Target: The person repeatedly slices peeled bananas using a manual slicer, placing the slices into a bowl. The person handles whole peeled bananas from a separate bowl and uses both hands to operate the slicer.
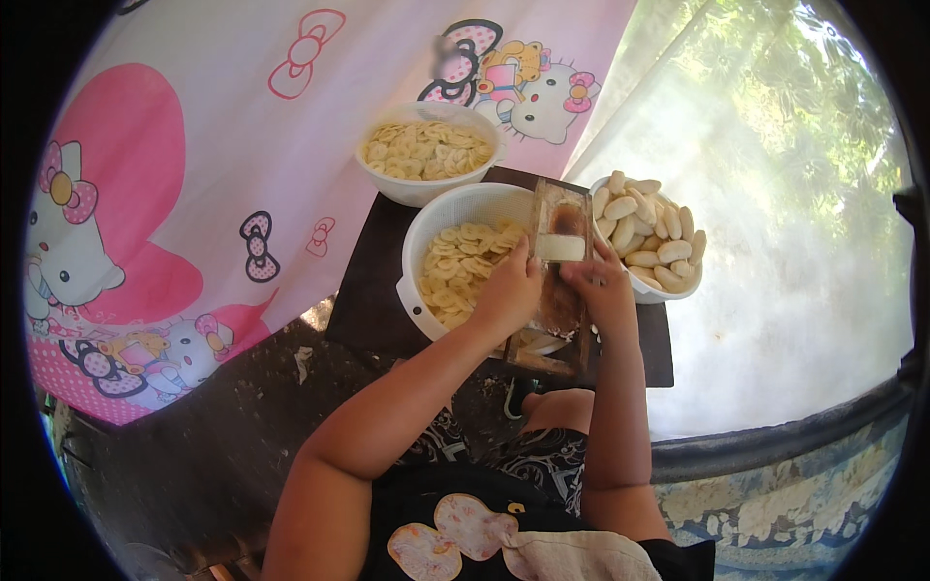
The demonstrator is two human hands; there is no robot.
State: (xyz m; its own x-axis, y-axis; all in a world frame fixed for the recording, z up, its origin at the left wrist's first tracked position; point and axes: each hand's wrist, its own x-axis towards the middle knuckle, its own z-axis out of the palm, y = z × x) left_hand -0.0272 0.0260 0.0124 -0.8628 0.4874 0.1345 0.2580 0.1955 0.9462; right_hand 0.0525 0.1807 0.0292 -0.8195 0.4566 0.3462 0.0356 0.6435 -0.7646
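A wooden slicer (pixel 562 203) with a brown-stained middle lies lengthwise in front of me, its near end over the table edge. My left hand (pixel 511 290) is closed at the slicer's left side, fingertips on the frame beside a pale, flat-edged piece (pixel 560 248). I cannot tell whether that piece is banana or part of the slicer. On the other side my right hand (pixel 603 289) has its fingers curled against the frame. Left of the slicer stands a white basin (pixel 422 232) of banana slices (pixel 463 261). Peeled bananas (pixel 644 228) fill a white bowl (pixel 678 293) on the right.
Another white bowl (pixel 412 192) of banana slices stands at the far left of the dark table (pixel 373 290). A pink and white printed curtain (pixel 223 126) hangs behind and left. A sheer white curtain (pixel 775 320) hangs on the right, close to the banana bowl.
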